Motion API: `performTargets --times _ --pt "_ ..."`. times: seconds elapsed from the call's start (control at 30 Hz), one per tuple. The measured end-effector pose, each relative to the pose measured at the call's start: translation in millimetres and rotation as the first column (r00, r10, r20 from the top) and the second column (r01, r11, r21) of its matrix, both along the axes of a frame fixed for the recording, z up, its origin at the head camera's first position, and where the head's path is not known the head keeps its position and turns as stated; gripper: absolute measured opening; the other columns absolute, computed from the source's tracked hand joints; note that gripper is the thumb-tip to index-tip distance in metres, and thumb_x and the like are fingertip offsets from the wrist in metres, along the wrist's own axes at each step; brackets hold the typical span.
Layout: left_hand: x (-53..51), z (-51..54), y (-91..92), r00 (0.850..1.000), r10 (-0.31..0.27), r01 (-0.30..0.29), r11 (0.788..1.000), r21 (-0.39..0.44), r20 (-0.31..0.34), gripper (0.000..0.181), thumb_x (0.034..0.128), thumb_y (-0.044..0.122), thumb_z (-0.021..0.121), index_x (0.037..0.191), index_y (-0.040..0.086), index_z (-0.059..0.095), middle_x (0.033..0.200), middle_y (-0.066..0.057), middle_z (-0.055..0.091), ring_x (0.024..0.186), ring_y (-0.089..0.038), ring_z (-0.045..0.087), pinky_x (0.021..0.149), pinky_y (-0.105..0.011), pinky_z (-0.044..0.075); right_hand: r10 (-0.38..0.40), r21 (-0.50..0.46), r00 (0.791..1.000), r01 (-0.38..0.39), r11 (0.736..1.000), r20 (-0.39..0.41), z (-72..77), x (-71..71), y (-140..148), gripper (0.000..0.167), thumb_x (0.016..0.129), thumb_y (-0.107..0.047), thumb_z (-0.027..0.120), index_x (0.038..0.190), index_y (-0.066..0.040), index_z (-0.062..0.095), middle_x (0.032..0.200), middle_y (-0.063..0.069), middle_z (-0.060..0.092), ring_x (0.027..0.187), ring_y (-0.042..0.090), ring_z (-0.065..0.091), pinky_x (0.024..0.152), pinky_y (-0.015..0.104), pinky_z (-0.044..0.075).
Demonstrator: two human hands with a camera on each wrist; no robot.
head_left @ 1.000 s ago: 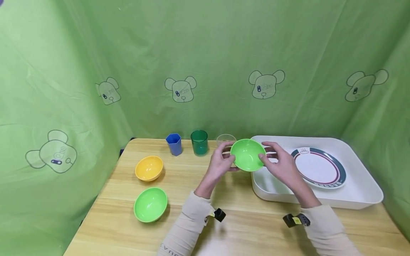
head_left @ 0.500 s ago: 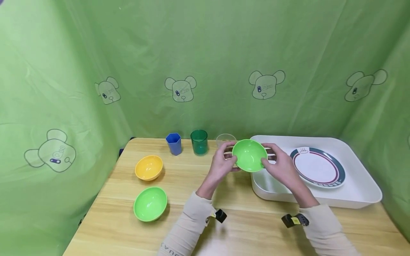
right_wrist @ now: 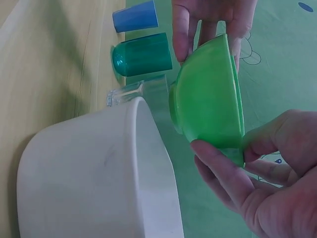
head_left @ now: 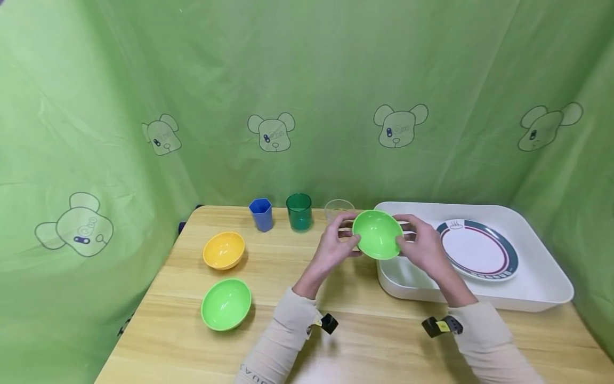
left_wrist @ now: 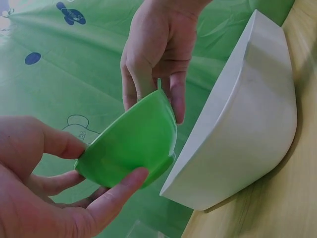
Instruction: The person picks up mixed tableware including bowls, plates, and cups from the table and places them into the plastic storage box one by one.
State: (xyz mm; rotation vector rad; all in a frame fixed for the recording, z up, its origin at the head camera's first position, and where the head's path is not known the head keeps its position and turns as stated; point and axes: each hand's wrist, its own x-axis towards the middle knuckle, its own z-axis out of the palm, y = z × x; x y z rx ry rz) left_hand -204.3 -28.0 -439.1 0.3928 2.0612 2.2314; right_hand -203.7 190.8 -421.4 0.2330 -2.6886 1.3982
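A green bowl (head_left: 377,234) is held up off the table, its inside facing the head camera, beside the left end of the white tub (head_left: 408,290). My left hand (head_left: 334,245) grips its left side, thumb on the rim and fingers behind. On the opposite side my right hand (head_left: 422,246) pinches the rim the same way. The left wrist view shows the bowl (left_wrist: 130,141) between my left hand (left_wrist: 59,188) and right hand (left_wrist: 161,49). From the right wrist, the bowl (right_wrist: 210,96) appears side-on, with my right hand (right_wrist: 267,173) at its lower edge.
A plate (head_left: 477,249) with a dark patterned rim lies in the tub. Along the table's back stand a blue cup (head_left: 261,216), a green cup (head_left: 299,213) and a clear cup (head_left: 339,208), partly hidden. An orange bowl (head_left: 224,250) and another green bowl (head_left: 226,305) sit at left.
Both hands have shifted slightly to the right with the green bowl between them. Their grip on it looks the same, and the other things stay in place.
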Motion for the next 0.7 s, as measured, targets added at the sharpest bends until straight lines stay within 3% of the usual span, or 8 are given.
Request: performTargets --times 0.43,0.7 --pt "0.1 1.8 -3.6 0.998 -0.052 0.052 0.998 -0.024 -0.021 0.046 0.0982 0.0 0.064 0.142 0.005 0.052 0.133 -0.017 0.053 0.113 -0.028 0.061 0.082 -0.04 0.063 -0.086 -0.038 0.993 0.083 0.996 -0.081 3.4 -3.2 8 0.032 0.093 0.001 0.061 0.123 0.009 0.066 0.106 0.032 0.071 0.09 0.04 0.074 0.06 0.024 0.061" --pt "1.4 5.2 -13.4 0.998 -0.05 0.045 0.994 -0.103 -0.046 0.044 0.1004 0.005 0.063 0.143 0.004 0.052 0.133 -0.022 0.055 0.118 -0.035 0.06 0.084 -0.037 0.063 -0.115 0.033 0.984 0.121 0.992 -0.139 9.2 -8.2 19 0.027 0.093 -0.001 0.064 0.117 0.009 0.07 0.102 0.029 0.073 0.086 0.037 0.075 0.055 0.019 0.058"
